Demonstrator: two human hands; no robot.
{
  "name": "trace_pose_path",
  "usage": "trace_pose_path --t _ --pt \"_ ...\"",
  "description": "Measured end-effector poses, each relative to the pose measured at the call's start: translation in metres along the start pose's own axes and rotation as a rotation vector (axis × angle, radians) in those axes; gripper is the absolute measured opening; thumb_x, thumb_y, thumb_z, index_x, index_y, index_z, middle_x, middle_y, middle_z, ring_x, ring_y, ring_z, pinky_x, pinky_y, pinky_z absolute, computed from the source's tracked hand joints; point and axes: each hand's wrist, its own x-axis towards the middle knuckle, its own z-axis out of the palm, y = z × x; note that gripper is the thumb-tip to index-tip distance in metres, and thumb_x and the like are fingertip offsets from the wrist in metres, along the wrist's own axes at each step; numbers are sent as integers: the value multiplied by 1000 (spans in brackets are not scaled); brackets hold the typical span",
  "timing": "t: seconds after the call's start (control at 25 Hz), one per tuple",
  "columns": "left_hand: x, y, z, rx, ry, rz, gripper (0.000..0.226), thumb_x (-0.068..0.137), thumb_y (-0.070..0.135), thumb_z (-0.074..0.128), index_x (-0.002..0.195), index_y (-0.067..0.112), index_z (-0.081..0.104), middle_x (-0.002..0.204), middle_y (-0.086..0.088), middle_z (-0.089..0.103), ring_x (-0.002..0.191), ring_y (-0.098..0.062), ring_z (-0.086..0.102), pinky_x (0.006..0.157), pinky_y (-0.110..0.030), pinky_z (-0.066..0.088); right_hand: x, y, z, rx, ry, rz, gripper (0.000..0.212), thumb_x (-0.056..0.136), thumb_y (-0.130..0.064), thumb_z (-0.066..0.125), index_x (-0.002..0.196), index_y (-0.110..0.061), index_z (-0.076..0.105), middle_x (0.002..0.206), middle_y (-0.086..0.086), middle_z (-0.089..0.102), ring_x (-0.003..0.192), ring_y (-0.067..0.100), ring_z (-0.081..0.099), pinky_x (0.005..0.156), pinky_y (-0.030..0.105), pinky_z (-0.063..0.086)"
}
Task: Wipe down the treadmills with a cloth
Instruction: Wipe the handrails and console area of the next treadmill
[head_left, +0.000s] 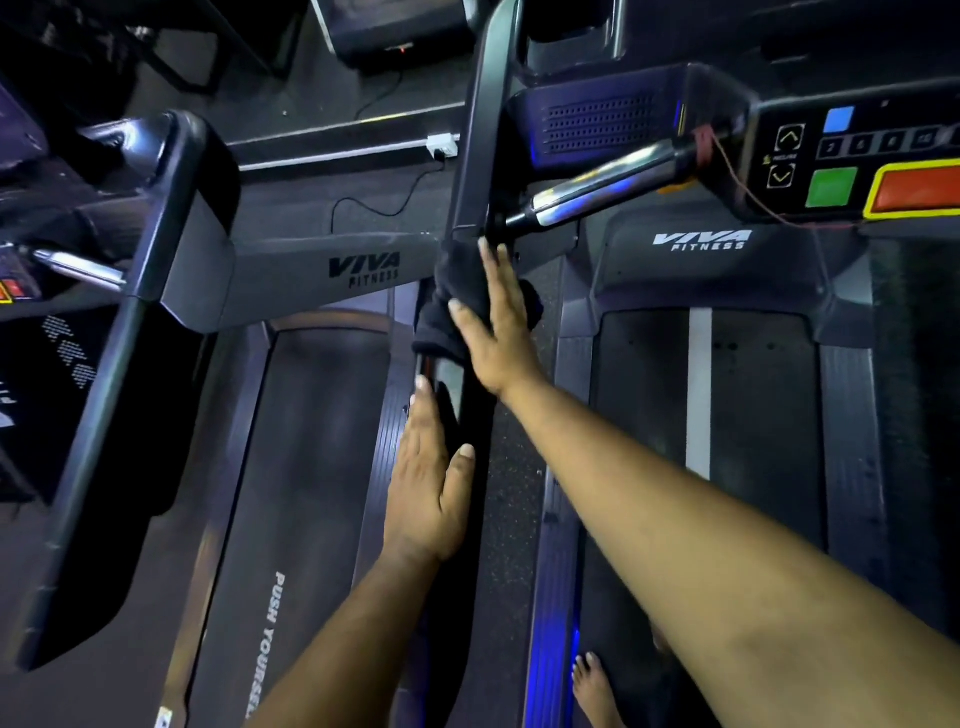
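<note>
- Head view, centre of the frame: the right hand (496, 322) lies flat with straight fingers, pressing a dark cloth (441, 312) against the black side handrail (470, 171) of the right-hand treadmill (701, 364).
- Just below it, the left hand (428, 493) rests on the same rail, fingers extended and thumb spread, gripping nothing.
- The neighbouring treadmill (306, 431) fills the left of the frame; the console (857, 166) with coloured buttons sits upper right, and a chrome grip bar (597, 187) meets the rail above the cloth.
- To wipe well, I judge the palm should keep even pressure and the cloth wrap round the rail, covering its hidden far side.
- No containers are visible.
</note>
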Motion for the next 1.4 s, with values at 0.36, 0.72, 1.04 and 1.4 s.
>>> trace_pose_path --t 0.36,0.72,1.04,1.4 --pt "-6 -14 -2 -397 148 -103 79 90 45 29 157 19 -3 165 7 -4 151 -1 3 124 -25 10 -62 -13 -5 -395 -189 -150 65 96 -46 47 155 -30 27 167 6 -4 153 35 1 117 57 26" --pt "-111 -51 -1 -400 106 -174 71 97 47 28 157 19 4 161 15 2 150 2 2 121 -20 6 -109 -33 9 -586 -195 -99 55 97 -39 49 150 -28 39 166 -2 9 152 32 -2 116 55 27" --pt "-229 -72 -2 -572 6 -347 93 86 82 29 157 23 23 165 2 21 150 -5 17 124 -33 15 -319 -50 19 -687 -389 -88 58 101 -43 43 155 -33 25 167 -3 0 151 35 3 114 56 28" --pt "-285 -45 0 -293 20 -195 78 89 69 39 151 22 40 158 6 26 151 -15 14 123 -45 17 -395 -79 -45 -515 -388 -69 55 97 -19 54 149 -28 40 155 3 29 140 27 32 118 40 29"
